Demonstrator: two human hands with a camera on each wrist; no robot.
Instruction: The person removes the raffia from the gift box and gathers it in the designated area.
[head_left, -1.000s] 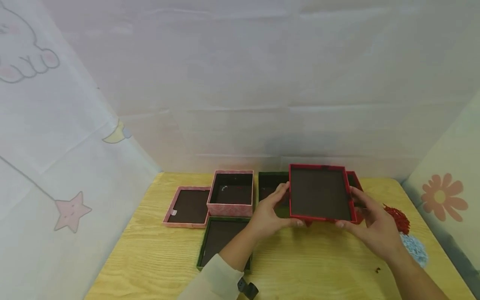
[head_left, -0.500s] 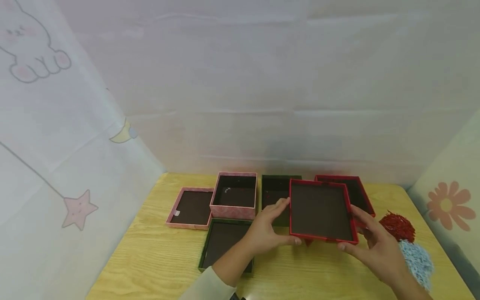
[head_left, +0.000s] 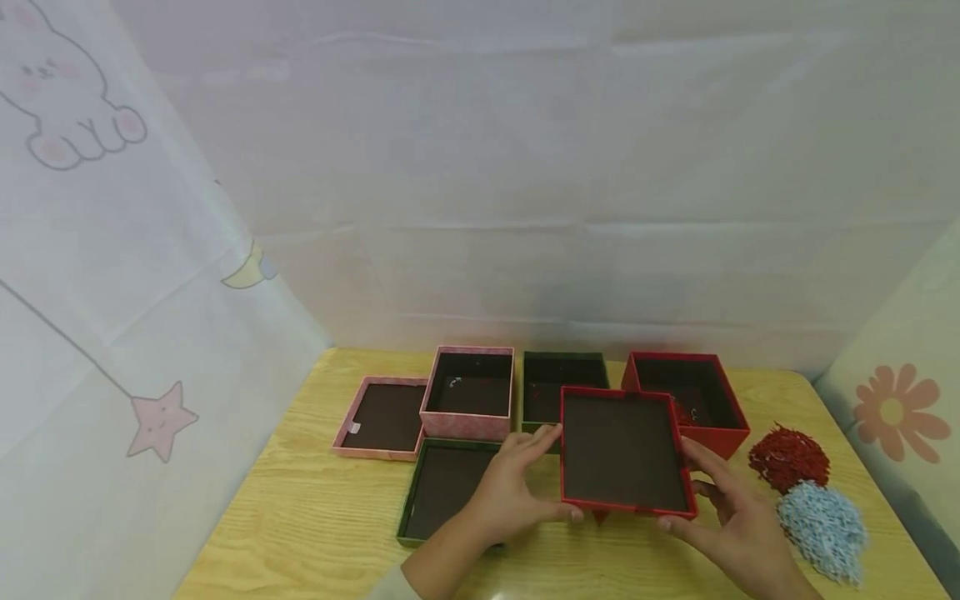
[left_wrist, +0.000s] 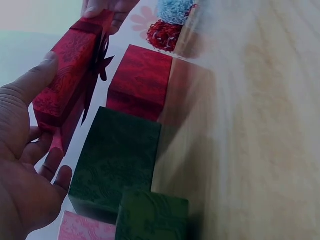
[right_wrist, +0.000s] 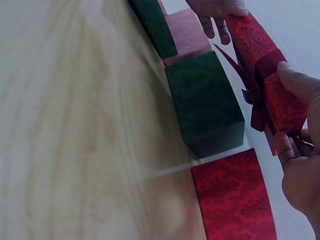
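Between both hands hangs a red patterned box lid (head_left: 626, 450), its dark inside facing up toward the head camera. The left hand (head_left: 510, 492) grips its left side, thumb along the near edge. The right hand (head_left: 738, 512) grips the right side the same way. In the right wrist view a dark red ribbon with a bow (right_wrist: 257, 95) is tied around the lid (right_wrist: 282, 97). Behind it stands the red box base (head_left: 716, 400), with a few shreds inside. The green box base (head_left: 562, 367) stands left of that, partly hidden by the lid.
Farther left are a pink box base (head_left: 467, 427), a pink lid (head_left: 382, 417) lying inside up, and a green lid (head_left: 450, 483) partly behind the left arm. Piles of red paper shreds (head_left: 790, 457) and light blue shreds (head_left: 823, 527) lie at the table's right.
Both hands have brought the red lid nearer and slightly left, away from the red box base, which now shows more fully. The head view has shifted a little.
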